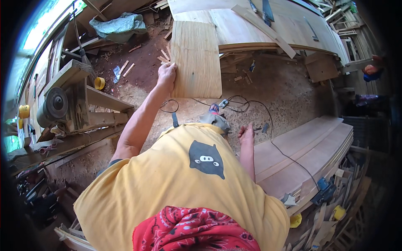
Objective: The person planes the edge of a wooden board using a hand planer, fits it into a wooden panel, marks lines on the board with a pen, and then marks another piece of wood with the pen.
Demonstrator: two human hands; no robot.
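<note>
My left hand [166, 76] is closed on the left edge of a rectangular wood panel [196, 62] with straight, pale brown grain. The panel's far end overlaps the near left edge of a worktable [238, 32] topped with pale sheets. Its near end sticks out over the floor toward me. Low at my right side, my right hand [246, 134] has its fingers curled in loosely, and I see nothing in them. A small dark tool [265, 128] lies on the floor just right of that hand.
A long board [268, 31] and hand tools lie on the worktable. At left stands a timber frame with a grinding disc [55, 103]. A black cord [271, 125] crosses the floor to a blue power tool [324, 190] beside stacked sheets [305, 146]. Wood scraps [125, 69] litter the ground.
</note>
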